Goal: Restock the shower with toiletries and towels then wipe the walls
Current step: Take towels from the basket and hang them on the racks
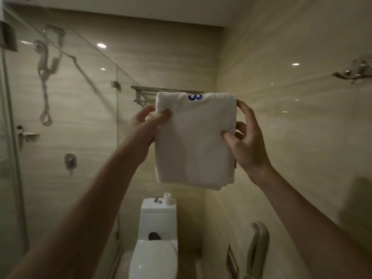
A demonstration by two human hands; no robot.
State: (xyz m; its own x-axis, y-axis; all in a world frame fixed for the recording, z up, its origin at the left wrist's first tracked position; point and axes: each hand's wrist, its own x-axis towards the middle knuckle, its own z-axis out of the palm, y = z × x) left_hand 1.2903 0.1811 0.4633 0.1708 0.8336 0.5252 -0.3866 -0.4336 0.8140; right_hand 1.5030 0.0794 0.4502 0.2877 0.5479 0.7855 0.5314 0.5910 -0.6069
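Left hand (146, 125) grip pinches folded white towel (195, 141) edge; right hand (247, 146) grip pinches opposite edge.

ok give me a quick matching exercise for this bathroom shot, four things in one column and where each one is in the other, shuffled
Things
1. folded white towel
2. toilet paper roll
3. shower hose
4. wall phone

Places
A. behind the glass panel, at the left
B. on the right wall, low, beside the toilet
C. held up between the left hand and the right hand, in front of the towel rack
D. on top of the toilet tank

Pairs: 1-C, 2-D, 3-A, 4-B
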